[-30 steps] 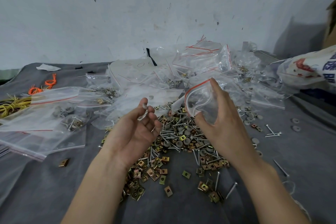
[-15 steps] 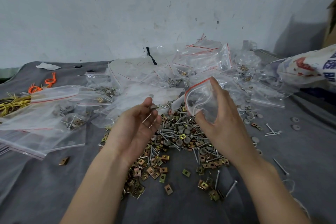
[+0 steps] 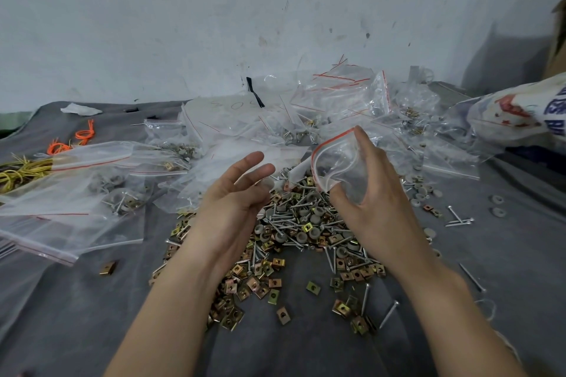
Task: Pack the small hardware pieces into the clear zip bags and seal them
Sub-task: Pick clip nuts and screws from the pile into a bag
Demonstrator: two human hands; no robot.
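My right hand (image 3: 378, 205) grips a small clear zip bag (image 3: 337, 164) with a red strip along its mouth, held open above the pile. My left hand (image 3: 237, 193) hovers palm up just left of the bag, fingers stretched out toward its mouth and holding nothing I can see. Below both hands lies a heap of loose hardware (image 3: 301, 232): silver screws, grey round washers and brass-coloured square clips, spread over the grey cloth (image 3: 76, 315).
Filled and empty zip bags (image 3: 92, 190) lie piled at the left and along the back (image 3: 337, 101). Yellow and orange ties (image 3: 27, 168) sit far left. A printed white sack (image 3: 520, 113) lies at the right. A white wall stands behind.
My left hand has uncurled; the screw it held between its fingers is no longer visible, and the hand has moved slightly right toward the bag's mouth. My right hand keeps the bag steady.
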